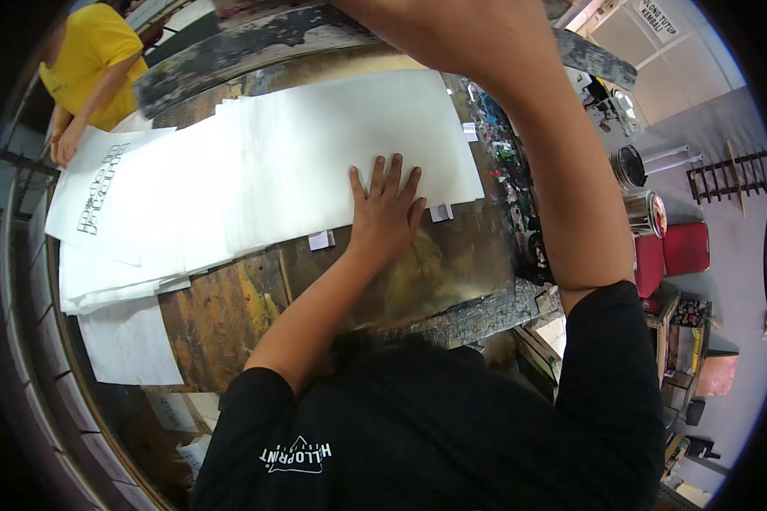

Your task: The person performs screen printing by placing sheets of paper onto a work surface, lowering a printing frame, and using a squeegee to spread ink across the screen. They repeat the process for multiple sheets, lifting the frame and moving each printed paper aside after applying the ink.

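The left hand lies flat with fingers spread, pressing the near edge of a big white sheet of fabric. The sheet rests on a long, paint-stained wooden table. The right arm reaches up past the top, so I cannot tell what that hand does. If the flat hand slides, the sheet could wrinkle or shift. Far off, a person in a yellow shirt stands by printed white sheets.

Soft, even indoor light; white sheets glare mildly. Strong fisheye bending, dark vignetted rim, raised forearm blurred.
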The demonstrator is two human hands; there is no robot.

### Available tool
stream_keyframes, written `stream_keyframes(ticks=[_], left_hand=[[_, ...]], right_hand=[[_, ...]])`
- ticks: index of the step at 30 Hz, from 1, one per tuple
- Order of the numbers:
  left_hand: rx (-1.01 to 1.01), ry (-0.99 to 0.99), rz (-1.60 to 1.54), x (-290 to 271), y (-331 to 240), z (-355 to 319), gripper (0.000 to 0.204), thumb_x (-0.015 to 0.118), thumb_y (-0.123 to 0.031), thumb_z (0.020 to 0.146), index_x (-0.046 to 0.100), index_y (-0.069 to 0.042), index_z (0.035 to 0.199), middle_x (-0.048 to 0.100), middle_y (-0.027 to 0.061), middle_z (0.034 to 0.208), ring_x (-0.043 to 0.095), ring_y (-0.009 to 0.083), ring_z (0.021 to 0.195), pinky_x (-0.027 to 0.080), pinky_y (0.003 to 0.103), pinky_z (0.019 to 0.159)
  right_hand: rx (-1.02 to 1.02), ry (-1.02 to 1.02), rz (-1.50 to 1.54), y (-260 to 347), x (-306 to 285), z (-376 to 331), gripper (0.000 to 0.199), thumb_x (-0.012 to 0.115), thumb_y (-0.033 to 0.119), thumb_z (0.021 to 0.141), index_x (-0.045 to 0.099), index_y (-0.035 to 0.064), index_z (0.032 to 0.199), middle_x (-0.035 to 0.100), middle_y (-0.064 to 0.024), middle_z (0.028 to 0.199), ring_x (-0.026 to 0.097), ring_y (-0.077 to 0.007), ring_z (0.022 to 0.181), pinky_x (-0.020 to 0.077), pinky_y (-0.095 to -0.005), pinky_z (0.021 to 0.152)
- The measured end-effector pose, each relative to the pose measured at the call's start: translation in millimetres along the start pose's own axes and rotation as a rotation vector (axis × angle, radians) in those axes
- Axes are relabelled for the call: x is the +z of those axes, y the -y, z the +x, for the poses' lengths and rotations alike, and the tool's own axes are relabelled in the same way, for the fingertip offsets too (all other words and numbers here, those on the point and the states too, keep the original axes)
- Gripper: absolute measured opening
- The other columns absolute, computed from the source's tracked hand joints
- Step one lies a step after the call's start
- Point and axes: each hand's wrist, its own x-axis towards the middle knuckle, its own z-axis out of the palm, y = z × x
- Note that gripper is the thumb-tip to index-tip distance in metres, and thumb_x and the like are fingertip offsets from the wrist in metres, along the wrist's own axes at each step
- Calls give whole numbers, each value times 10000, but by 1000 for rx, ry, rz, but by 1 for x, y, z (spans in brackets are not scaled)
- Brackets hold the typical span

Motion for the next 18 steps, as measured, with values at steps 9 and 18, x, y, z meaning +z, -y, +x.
stream_keyframes(ticks=[9,18], left_hand=[[-452,-682,-1350,-194,32,-42,1078,917,5,831,255,26,1682,749,135,1170,753,187,965,630,304,838],[-472,-180,-223,-109,67,-138,1160,992,-573,612,584,-22,1547,757,128,954,725,306,839,568,419,762]], right_hand=[[-213,109,-55,-10,62,-96,546,713,493,981,635,35,1267,687,-151,1107,660,-358,1050,471,-498,917],[-79,441,246,10,161,-229,472,839,262,843,688,156,1277,699,-67,1208,646,-298,1096,540,-474,939]])
